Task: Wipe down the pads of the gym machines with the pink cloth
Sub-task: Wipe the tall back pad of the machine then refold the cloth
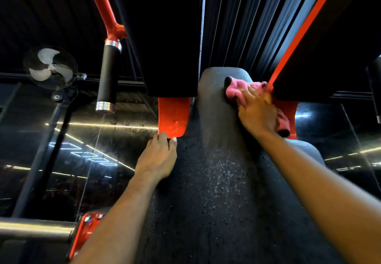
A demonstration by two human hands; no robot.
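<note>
A long dark grey pad (214, 150) runs up the middle of the head view, its surface speckled with droplets. Near its upper right side my right hand (256, 113) holds the pink cloth (239, 90) and presses it against the pad, next to a red frame bar (299, 34). A fold of the cloth hangs out below the hand on the right. My left hand (157, 156) rests at the pad's left edge, fingers curled round the lower rim of a red metal bracket (173, 116).
A red arm with a black foam handle (108, 76) hangs at upper left. A standing fan (50, 67) is at the far left. A steel bar with a red clamp (85, 230) crosses the bottom left. A black panel (169, 36) sits above the bracket.
</note>
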